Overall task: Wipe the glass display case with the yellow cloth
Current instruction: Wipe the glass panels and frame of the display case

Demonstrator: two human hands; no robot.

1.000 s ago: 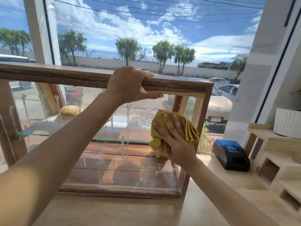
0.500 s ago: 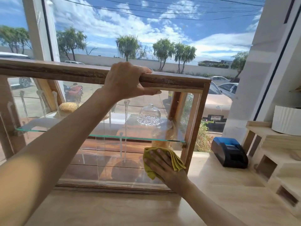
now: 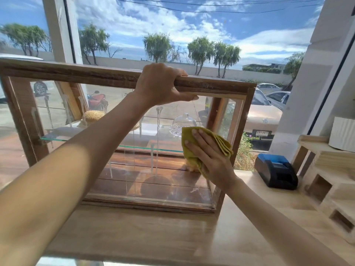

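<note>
This looks like a small café or bakery shopfront. A wood-framed glass display case (image 3: 124,81) stands on a pale wooden counter (image 3: 153,233), with a glass cloche (image 3: 183,121) and a bread-like item (image 3: 94,115) on its shelf. A black-and-blue receipt printer (image 3: 276,172) sits beside it. A large window (image 3: 172,25) faces parked cars (image 3: 263,116) and a street.

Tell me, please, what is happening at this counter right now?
A person is cleaning a wooden-framed glass display case that stands on a wooden counter. The left hand holds the case's top rail in a firm grip, while the right hand presses a yellow cloth flat against the front glass near its right edge. Drips run down the glass further left. A small black and blue printer sits on the counter to the right of the case.
</note>
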